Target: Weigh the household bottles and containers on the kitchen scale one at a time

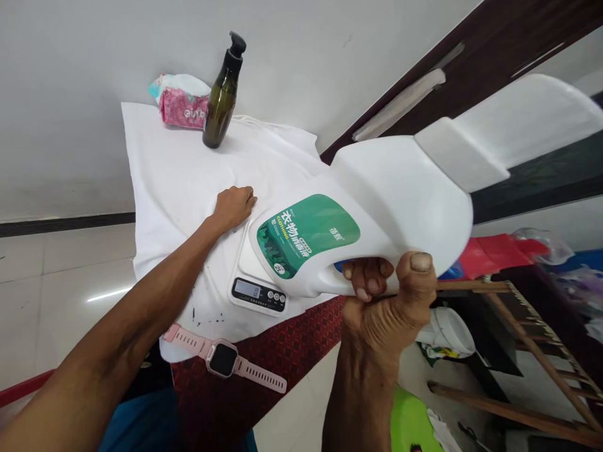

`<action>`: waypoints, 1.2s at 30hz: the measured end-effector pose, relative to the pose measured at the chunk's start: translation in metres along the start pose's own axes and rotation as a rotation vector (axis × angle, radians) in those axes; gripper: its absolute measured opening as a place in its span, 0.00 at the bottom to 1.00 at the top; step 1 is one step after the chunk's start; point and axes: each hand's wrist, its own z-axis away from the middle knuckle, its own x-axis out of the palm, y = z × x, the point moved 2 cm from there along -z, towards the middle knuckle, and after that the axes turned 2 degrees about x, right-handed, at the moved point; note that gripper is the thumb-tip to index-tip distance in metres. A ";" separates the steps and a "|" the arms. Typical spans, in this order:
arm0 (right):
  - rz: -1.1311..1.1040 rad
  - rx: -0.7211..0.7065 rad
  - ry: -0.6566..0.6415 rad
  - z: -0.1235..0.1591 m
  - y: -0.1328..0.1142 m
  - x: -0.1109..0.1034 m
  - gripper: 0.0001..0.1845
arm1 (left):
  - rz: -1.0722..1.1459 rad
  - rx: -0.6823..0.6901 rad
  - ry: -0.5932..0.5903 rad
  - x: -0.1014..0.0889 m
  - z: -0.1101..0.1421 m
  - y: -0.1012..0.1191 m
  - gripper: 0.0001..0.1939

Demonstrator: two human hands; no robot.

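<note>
My right hand (386, 295) is closed round the handle of a large white detergent jug (400, 194) with a green label reading "CLOTHING" and "2L". The jug is tilted, its white upper end pointing to the upper right. Its base overlaps a white digital kitchen scale (258, 295) in my view; whether they touch I cannot tell. Beside the scale's far left edge, my left hand (234, 207) rests on the white cloth (188, 169) with its fingers curled in. Its palm is hidden. The scale's display is lit, but its figures are too small to read surely.
A dark pump bottle (220, 103) and a pink-and-white soft pack (181, 103) stand at the back against the wall. A pink smartwatch (223, 359) lies at the near edge. On the right are a wooden rack (494, 408), a white bucket (450, 333) and a green object (412, 420).
</note>
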 end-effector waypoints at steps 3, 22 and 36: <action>0.017 0.009 -0.025 0.001 0.000 -0.004 0.32 | 0.024 0.002 0.009 0.001 -0.001 0.000 0.20; 0.175 -0.118 0.073 0.000 -0.006 -0.034 0.26 | 0.076 0.013 0.029 0.004 -0.001 -0.001 0.18; 0.044 0.000 0.071 -0.017 -0.015 0.032 0.29 | 0.055 0.015 -0.038 -0.003 0.006 0.005 0.18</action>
